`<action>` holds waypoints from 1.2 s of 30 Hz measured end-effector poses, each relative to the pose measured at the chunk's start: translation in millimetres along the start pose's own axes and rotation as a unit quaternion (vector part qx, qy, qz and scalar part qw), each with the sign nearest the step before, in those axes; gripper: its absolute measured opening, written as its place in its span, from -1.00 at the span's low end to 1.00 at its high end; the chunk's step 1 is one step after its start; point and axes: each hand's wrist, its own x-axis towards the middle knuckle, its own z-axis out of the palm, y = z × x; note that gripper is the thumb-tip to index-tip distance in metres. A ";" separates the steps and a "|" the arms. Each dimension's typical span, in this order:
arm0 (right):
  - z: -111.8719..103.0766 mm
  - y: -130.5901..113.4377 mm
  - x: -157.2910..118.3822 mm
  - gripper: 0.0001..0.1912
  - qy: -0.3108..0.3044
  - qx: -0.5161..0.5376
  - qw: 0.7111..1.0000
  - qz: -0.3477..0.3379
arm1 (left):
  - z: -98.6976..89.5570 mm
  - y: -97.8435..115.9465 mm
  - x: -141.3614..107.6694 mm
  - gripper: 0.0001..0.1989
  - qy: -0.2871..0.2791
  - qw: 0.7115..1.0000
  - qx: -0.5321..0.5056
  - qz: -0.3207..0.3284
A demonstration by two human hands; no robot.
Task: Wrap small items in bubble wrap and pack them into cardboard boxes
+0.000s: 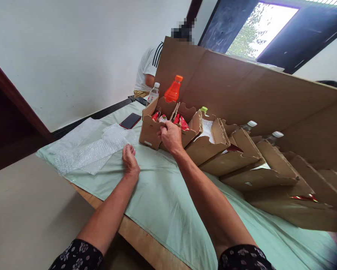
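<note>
My right hand (171,137) is closed at the front rim of the nearest cardboard bins. Red and white packets (163,118) lie just beyond its fingers, in the leftmost cardboard bin (150,132); what the fingertips grip is hidden. More red packets (184,123) show in the second bin, beside the hand. My left hand (130,159) rests on the green cloth (154,187) with its fingers curled in, and nothing shows in it. To its left lies a crumpled sheet of bubble wrap (92,148), close to the knuckles.
More cardboard bins (272,180) run to the right, before a tall cardboard panel (241,90). An orange bottle (173,90) and a clear bottle (154,93) stand behind the first bin. A phone (130,120) lies on the cloth. Another person's white sleeve (150,62) shows behind.
</note>
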 end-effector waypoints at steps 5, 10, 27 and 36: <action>-15.2 -2.2 -41.0 -0.81 -0.001 0.059 0.997 -0.048 | -4.7 11.1 16.0 -0.60 0.012 0.999 -0.033 -0.005; -43.5 -4.1 -92.0 -0.81 -0.006 0.110 0.992 -0.066 | -4.3 20.8 17.9 -0.66 -0.009 0.998 -0.053 -0.027; -183.5 144.8 -274.5 -0.53 0.240 0.137 0.953 0.126 | -1.7 24.6 -46.1 -0.71 -0.320 0.936 0.073 -0.127; -141.4 175.9 -333.2 -0.50 -0.034 0.131 0.981 0.139 | -18.7 48.0 -59.1 -0.55 -0.565 0.783 0.183 -0.187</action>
